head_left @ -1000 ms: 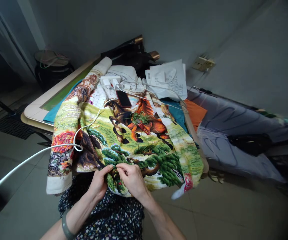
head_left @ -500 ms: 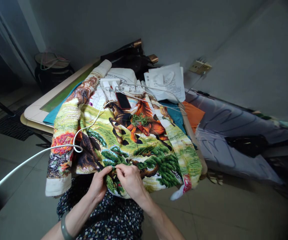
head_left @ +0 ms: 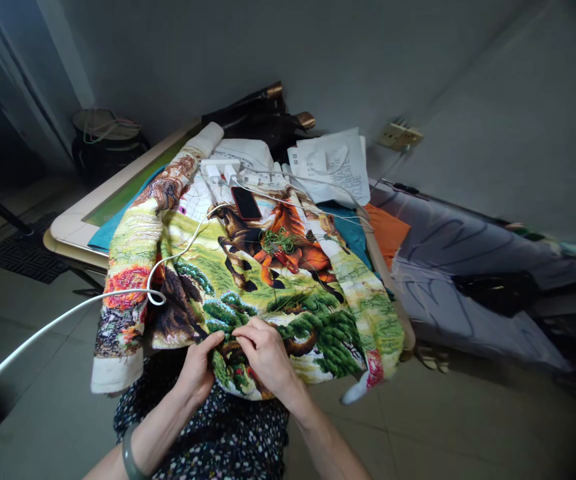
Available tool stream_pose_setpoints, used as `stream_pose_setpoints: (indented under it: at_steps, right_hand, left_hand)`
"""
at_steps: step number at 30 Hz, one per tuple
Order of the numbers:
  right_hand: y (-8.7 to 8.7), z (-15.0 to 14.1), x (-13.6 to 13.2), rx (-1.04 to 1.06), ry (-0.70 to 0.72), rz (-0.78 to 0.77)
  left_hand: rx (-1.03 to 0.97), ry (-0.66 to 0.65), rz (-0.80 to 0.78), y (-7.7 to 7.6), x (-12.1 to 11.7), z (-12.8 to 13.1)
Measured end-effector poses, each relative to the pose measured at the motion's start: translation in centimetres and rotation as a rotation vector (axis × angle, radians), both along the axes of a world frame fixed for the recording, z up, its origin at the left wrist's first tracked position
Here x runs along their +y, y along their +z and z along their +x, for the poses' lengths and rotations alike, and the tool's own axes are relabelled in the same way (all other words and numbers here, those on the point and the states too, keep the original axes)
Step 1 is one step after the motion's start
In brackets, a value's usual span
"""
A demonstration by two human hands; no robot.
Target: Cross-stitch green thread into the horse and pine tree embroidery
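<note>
A large embroidered cloth (head_left: 248,280) with horses and green trees lies over a table and down onto my lap. My left hand (head_left: 199,368) grips the cloth's near edge, fingers curled over the fold. My right hand (head_left: 264,352) rests on top of the cloth beside it, fingers pinched together at the stitching; what they pinch is too small to see. A tangle of green thread (head_left: 279,239) lies on the horse picture. A jade bangle (head_left: 129,457) is on my left wrist.
A phone (head_left: 246,203) and white chargers (head_left: 221,167) lie on the cloth's far part. A white cable (head_left: 63,312) runs off to the left. White printed paper (head_left: 333,167), dark bags (head_left: 263,117), an orange cloth (head_left: 388,227) and a grey mattress (head_left: 468,267) surround the table.
My right hand has shifted slightly up over the cloth, still pinching at the stitches. The view has drifted a little; the left hand keeps its hold.
</note>
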State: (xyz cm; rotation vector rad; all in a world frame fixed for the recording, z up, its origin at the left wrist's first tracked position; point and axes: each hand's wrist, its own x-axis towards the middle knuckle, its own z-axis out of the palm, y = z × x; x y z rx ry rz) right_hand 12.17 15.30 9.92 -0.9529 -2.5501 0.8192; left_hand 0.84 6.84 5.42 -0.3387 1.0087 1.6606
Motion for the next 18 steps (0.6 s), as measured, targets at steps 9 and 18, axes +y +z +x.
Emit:
stream_pose_setpoints:
  at_steps: [9, 18]
  right_hand:
    - [-0.24, -0.15, 0.36, 0.034, 0.018, -0.039]
    - [-0.52, -0.45, 0.24, 0.078, -0.004, -0.048]
  left_hand:
    - [0.007, 0.006, -0.009, 0.03, -0.06, -0.08]
    - [0.025, 0.002, -0.017, 0.09, 0.02, -0.09]
